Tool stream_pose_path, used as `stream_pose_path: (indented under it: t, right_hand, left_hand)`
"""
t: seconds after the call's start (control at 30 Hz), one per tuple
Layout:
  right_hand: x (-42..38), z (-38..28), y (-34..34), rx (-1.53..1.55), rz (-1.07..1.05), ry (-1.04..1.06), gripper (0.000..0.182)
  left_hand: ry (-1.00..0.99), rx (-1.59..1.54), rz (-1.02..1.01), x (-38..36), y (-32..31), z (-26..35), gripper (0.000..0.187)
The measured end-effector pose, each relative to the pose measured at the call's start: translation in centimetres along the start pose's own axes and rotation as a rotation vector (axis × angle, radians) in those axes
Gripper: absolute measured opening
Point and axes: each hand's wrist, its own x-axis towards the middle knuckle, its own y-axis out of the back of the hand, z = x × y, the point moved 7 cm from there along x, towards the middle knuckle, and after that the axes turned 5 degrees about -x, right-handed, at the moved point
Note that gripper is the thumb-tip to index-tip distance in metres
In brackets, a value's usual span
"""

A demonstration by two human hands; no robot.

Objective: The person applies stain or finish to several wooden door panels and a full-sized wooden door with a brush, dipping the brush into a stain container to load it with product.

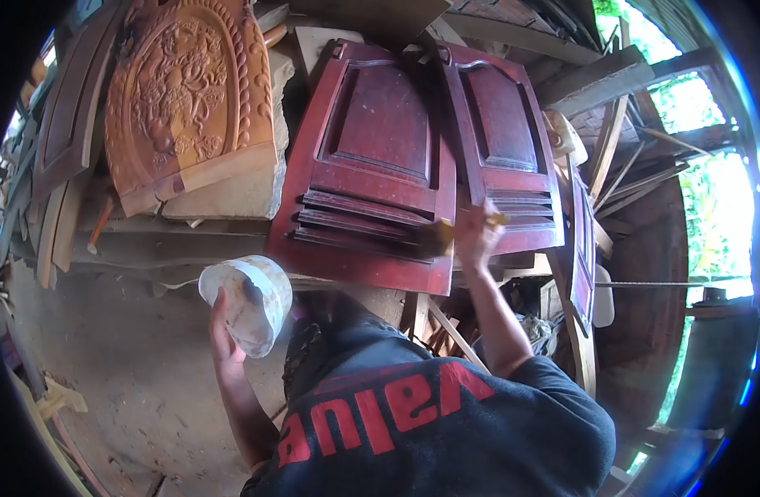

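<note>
A whitish, stained container (249,300) is held tilted in my left hand (224,333), with fingers along its side, over the floor. My right hand (477,234) is closed round a brush (438,238) with a yellowish handle. The bristles are at the lower right of a dark red wooden panel (380,120), by its horizontal slats; motion blurs them, and contact cannot be made out. Beside it leans a second dark red panel (500,116) with similar slats, partly behind my right hand.
A carved orange-brown wooden panel (189,99) leans at the upper left, near brown framed boards (65,108). Another red panel (582,248) stands at the right. Timber pieces (612,149) crowd the right side. Bare dirt floor (131,356) shows at lower left.
</note>
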Motion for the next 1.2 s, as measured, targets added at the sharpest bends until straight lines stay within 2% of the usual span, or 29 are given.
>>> stream_pose_path:
  t: [0.07, 0.1, 0.13, 0.17, 0.2, 0.27, 0.3, 0.33, 0.37, 0.4, 0.47, 0.53, 0.57, 0.6, 0.63, 0.67, 0.7, 0.73, 0.8, 0.87, 0.9, 0.93, 1.0, 1.07, 1.13, 1.17, 1.2]
  right_hand:
    - [2.0, -2.6, 4.7, -0.297, -0.081, 0.018, 0.033]
    - [2.0, -3.8, 5.3, -0.516, -0.078, 0.134, 0.035]
    - [2.0, -4.7, 5.2, -0.734, -0.076, 0.250, 0.036]
    - [2.2, -4.6, 5.5, -0.656, -0.021, 0.321, 0.034]
    - [1.6, -4.0, 3.9, -0.479, 0.018, 0.052, 0.034]
    - [-0.6, -5.1, -3.5, -0.173, -0.144, 0.038, 0.036]
    - [-1.8, -5.6, -7.6, -0.116, -0.139, 0.069, 0.038]
    - [-2.3, -3.1, -10.9, -0.078, -0.244, 0.194, 0.040]
    - [-3.8, -3.9, -15.9, 0.154, -0.377, 0.107, 0.041]
    - [-4.6, -4.5, -19.5, -0.056, -0.335, 0.237, 0.042]
    - [-5.9, -1.9, -26.1, 0.314, -0.564, -0.034, 0.040]
    - [-5.4, 0.1, -27.1, 0.172, -0.621, -0.086, 0.024]
    - [-2.9, 3.0, -25.3, 0.131, -0.443, 0.049, 0.023]
    - [-0.9, 4.8, -22.3, 0.157, -0.374, -0.037, 0.023]
    - [0.6, 1.7, -18.7, 0.030, -0.335, -0.006, 0.033]
    - [2.5, 4.0, -14.9, 0.120, -0.263, -0.044, 0.032]
    - [3.7, 2.4, -11.6, 0.098, -0.342, -0.032, 0.031]
    - [4.9, 0.5, -8.4, -0.074, -0.281, 0.021, 0.034]
    - [7.5, -1.2, -3.5, -0.503, -0.298, 0.063, 0.038]
    - [7.3, -5.1, -4.2, -0.999, -0.499, 0.338, 0.039]
    - [6.8, -6.4, -5.2, -0.994, -0.589, 0.414, 0.041]
    - [6.9, -6.8, -5.9, -1.010, -0.572, 0.311, 0.039]
    - [5.1, -6.5, -10.1, -0.406, -0.625, -0.108, 0.034]
    - [2.2, -6.2, -16.7, -0.103, -0.903, 0.183, 0.030]
    - [-2.3, -6.0, -22.6, 0.024, -1.133, -0.030, 0.031]
    - [-3.7, -4.6, -25.1, 0.144, -1.243, 0.063, 0.033]
    - [-4.9, -4.1, -27.1, 0.126, -1.315, 0.086, 0.035]
  left_hand:
    - [-0.032, 0.033, 0.007, 0.2, 0.0, 0.5, 0.064]
    - [-0.031, 0.037, -0.002, 0.0, -0.3, 0.6, 0.064]
    - [-0.121, 0.128, -0.069, -0.6, -1.4, 1.1, 0.064]
    - [-0.176, 0.175, -0.099, -0.8, -1.6, 1.3, 0.063]
    - [-0.232, 0.219, -0.127, -1.0, -1.9, 1.6, 0.063]
    - [-0.027, 0.054, 0.011, -0.1, 0.1, 0.2, 0.062]
    - [-0.045, 0.077, 0.042, 0.1, 0.8, 0.1, 0.062]
    - [-0.054, 0.094, 0.042, 0.1, 0.5, 0.1, 0.062]
    - [-0.046, 0.089, 0.039, 0.0, 0.0, -0.1, 0.062]
    - [-0.038, 0.084, 0.040, -0.1, -0.3, -0.4, 0.062]
    - [-0.047, 0.148, 0.052, -0.2, -0.5, -0.3, 0.060]
    - [-0.007, 0.133, 0.042, -0.2, -1.0, -0.7, 0.059]
    - [-0.011, 0.133, 0.067, -0.3, -0.6, -0.9, 0.058]
    - [0.001, 0.141, 0.063, -0.3, -0.8, -1.0, 0.058]
    - [0.005, 0.125, 0.063, -0.3, -1.1, -1.1, 0.060]
    - [0.007, 0.108, 0.063, -0.4, -1.2, -1.0, 0.062]
    - [0.002, 0.098, 0.033, -0.2, -1.0, -1.1, 0.062]
    - [-0.003, 0.093, 0.019, -0.1, -0.8, -1.0, 0.062]
    - [-0.012, 0.118, 0.035, -0.2, -0.2, -0.9, 0.063]
    - [-0.033, 0.112, 0.017, 0.0, 0.3, -0.7, 0.063]
    - [-0.003, 0.068, 0.014, 0.1, 0.2, -0.9, 0.062]
    - [0.025, 0.023, 0.013, 0.2, 0.1, -1.1, 0.062]
    - [0.015, 0.031, 0.019, 0.2, -0.3, -0.9, 0.060]
    - [-0.028, 0.076, -0.002, 0.0, -2.2, -0.5, 0.059]
    - [-0.022, 0.058, -0.026, 0.2, -2.3, -0.8, 0.058]
    - [-0.005, 0.031, -0.055, 0.1, -2.4, -1.1, 0.056]
    - [-0.007, 0.038, -0.038, 0.0, -3.1, -1.1, 0.056]
